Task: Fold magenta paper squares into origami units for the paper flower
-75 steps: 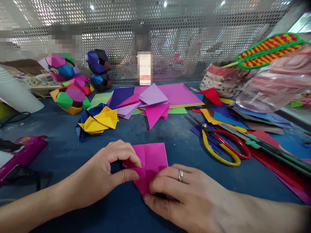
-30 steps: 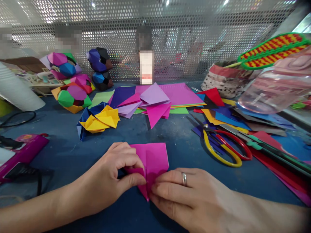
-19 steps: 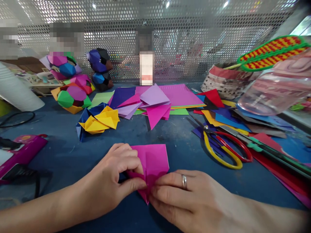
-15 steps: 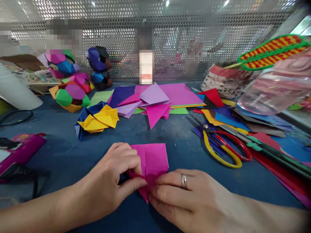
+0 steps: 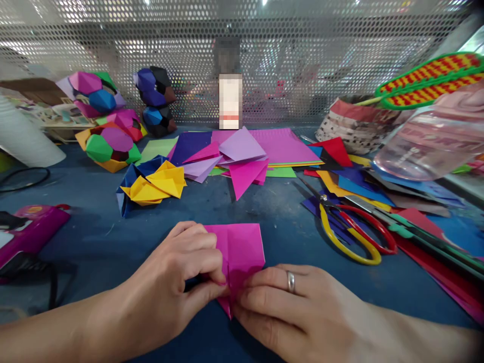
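Note:
A sheet of magenta origami paper lies in front of me, with a crease down its middle and its lower part narrowing to a point. My left hand pinches the left flap between thumb and forefinger, close to the centre crease. My right hand, wearing a ring, holds the lower right edge with its fingers close together; its thumb is hidden. Part of the paper's left side is covered by my left hand.
Scissors and a green cutter lie at right beside coloured paper scraps. Folded yellow paper and paper balls stand at back left. Stacked paper lies behind, a pink bottle at right.
My left thumb and forefinger have pressed the small left flap slightly further down toward the crease. The right hand keeps its place on the paper. The view has shifted a little.

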`<state>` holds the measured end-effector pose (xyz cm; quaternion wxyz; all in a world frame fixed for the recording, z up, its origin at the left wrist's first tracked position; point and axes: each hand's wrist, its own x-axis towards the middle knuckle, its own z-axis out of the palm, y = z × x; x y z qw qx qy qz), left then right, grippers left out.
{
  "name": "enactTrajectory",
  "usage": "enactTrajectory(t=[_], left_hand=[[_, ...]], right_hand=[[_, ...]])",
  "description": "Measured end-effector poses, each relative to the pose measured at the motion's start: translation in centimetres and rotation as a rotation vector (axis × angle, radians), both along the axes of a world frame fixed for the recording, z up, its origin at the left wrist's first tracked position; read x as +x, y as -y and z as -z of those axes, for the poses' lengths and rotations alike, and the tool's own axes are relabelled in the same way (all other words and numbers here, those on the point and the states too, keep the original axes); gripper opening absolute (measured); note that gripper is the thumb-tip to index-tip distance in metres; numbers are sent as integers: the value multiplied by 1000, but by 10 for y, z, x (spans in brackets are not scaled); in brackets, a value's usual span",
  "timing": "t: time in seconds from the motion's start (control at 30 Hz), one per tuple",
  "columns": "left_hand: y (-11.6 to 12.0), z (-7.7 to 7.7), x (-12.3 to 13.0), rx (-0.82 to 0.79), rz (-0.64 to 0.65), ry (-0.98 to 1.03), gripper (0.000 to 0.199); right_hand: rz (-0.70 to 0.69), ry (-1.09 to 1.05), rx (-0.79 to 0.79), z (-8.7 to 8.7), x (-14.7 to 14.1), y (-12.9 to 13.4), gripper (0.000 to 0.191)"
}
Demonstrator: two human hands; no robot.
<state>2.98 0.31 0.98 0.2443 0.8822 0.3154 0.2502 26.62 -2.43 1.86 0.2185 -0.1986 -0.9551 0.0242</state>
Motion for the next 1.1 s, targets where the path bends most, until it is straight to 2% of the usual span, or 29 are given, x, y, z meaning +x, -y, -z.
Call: enactTrajectory(t=[0.17, 0.3, 0.43, 0.57, 0.67, 0.87, 1.1], left_hand=[[0, 0, 0, 1, -6, -12, 22], [0, 1, -1, -18, -21, -11, 21], [0, 2, -1, -17, -37, 2, 20], [0, 2, 0, -26, -46, 1, 21], [0, 2, 1, -43, -57, -18, 20], [-2, 2, -1, -20, -141, -70, 14], [-9, 4, -8, -4, -224, -158, 37]], right_hand=[[12, -3, 37, -4, -4, -1, 36], [29, 38, -4, -2, -8, -2, 32], [1, 8, 5, -3, -10, -4, 37], [-24, 48, -62, -6, -7, -4, 41], [-33, 51, -53, 0, -8, -4, 40], [22, -74, 139, 23, -15, -5, 17], [29, -127, 153, 27, -15, -4, 10]])
